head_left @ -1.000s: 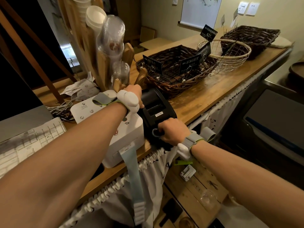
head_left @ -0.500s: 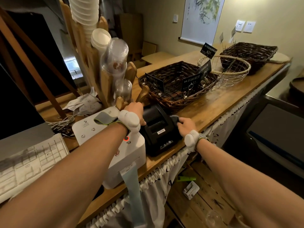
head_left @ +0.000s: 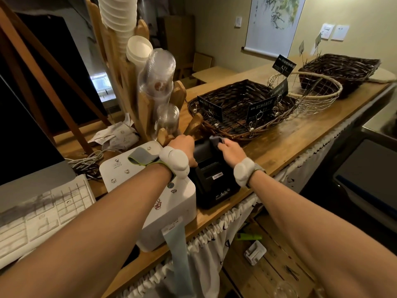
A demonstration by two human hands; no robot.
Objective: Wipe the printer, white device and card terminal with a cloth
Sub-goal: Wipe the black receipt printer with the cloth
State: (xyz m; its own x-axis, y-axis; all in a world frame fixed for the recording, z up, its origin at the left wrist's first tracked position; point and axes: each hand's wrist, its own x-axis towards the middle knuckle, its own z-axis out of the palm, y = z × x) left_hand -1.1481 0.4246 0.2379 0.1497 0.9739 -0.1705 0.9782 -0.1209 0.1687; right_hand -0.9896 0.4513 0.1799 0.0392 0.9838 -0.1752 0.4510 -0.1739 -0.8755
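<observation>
A black receipt printer (head_left: 211,179) sits at the counter's front edge, right of a white box-shaped device (head_left: 150,194) with stickers and a paper strip hanging from its front. My left hand (head_left: 182,145) grips the printer's left rear side. My right hand (head_left: 228,150) presses a grey cloth (head_left: 216,139) onto the printer's top rear right corner. I cannot make out a card terminal.
A dark wicker basket (head_left: 240,112) with black label cards lies just behind the printer. A wire basket (head_left: 309,91) and another wicker basket (head_left: 341,72) stand farther right. A wooden cup holder (head_left: 148,93) rises behind the white device. A keyboard (head_left: 40,214) lies at left.
My right hand moved with the cloth from the printer's front, along its right side, up to its rear top. My left hand stayed on the printer's left side.
</observation>
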